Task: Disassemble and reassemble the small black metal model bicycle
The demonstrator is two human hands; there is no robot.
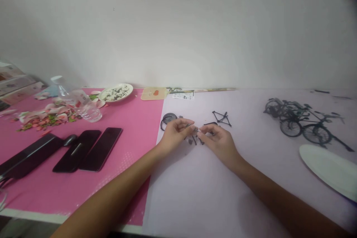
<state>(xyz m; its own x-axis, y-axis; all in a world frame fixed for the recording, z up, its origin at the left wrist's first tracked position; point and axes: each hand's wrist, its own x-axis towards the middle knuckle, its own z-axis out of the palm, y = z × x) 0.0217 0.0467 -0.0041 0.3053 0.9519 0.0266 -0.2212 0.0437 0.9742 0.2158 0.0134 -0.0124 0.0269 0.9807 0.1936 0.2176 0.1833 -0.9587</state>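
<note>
My left hand (178,132) and my right hand (219,138) meet over the white sheet, fingertips almost touching. Each is closed in a pinch on small dark parts between them, too small and blurred to name. Just beyond the left hand lie miniature bicycle wheels (169,118), partly covered by it. Past the right hand rests a black miniature bicycle frame (222,118). Several little dark pieces (194,140) lie under and between the fingers.
Several model bicycles (302,119) stand at the right, near a white plate (329,167). On the pink cover at left are two phones (100,149), a black oblong object (30,156), a plastic bottle (78,100) and a dish (117,93). A fly swatter (153,93) lies by the wall.
</note>
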